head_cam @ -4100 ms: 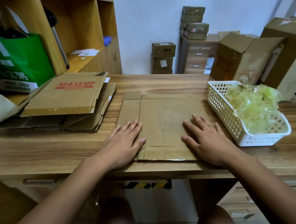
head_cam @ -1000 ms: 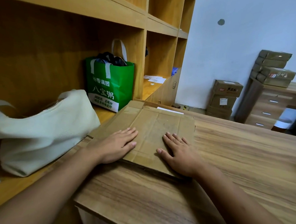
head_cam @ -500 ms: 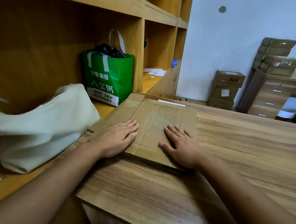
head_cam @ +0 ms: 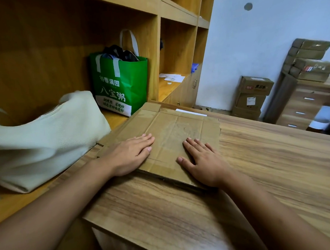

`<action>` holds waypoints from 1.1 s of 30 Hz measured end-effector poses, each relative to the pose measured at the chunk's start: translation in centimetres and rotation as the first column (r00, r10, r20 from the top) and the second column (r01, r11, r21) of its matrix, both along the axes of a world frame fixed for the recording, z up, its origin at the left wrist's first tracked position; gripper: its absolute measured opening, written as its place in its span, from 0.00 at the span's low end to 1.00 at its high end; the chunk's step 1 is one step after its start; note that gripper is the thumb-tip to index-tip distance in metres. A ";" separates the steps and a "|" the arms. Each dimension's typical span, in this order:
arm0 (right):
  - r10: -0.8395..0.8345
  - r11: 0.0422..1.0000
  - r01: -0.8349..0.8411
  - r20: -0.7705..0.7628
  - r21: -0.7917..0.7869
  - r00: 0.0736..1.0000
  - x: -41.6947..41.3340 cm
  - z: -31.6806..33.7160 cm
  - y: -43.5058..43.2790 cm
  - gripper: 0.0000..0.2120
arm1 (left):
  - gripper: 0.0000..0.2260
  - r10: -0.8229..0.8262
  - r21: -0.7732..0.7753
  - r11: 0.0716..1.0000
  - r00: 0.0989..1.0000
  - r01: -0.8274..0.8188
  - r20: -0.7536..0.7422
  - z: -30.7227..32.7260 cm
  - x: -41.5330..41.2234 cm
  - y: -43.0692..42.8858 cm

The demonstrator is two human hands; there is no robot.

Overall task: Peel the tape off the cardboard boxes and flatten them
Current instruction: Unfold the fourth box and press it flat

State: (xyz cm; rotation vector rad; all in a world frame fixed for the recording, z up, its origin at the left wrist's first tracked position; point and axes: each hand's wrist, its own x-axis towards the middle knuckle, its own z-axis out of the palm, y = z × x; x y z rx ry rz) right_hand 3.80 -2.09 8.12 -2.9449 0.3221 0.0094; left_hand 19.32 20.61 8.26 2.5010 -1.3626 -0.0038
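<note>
wooden table [head_cam: 269, 176] carries flattened cardboard [head_cam: 172, 132]; shelf [head_cam: 117, 118] holds bags.

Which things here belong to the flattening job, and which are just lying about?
Job: cardboard, pressed flat under left hand and right hand; table beneath.
Lying about: cream bag, green bag, shelf papers.

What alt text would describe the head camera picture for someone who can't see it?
A person's left hand and right hand press flat on a flattened cardboard box on a wooden table. A cream handbag and a green tote bag sit to their left.
</note>
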 end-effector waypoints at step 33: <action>-0.265 0.794 -0.080 0.462 0.603 0.846 -9.4 4.7 -0.2 0.18 | 0.17 0.009 -0.299 0.954 0.997 -0.030 -0.071 5.7 -7.3 -3.0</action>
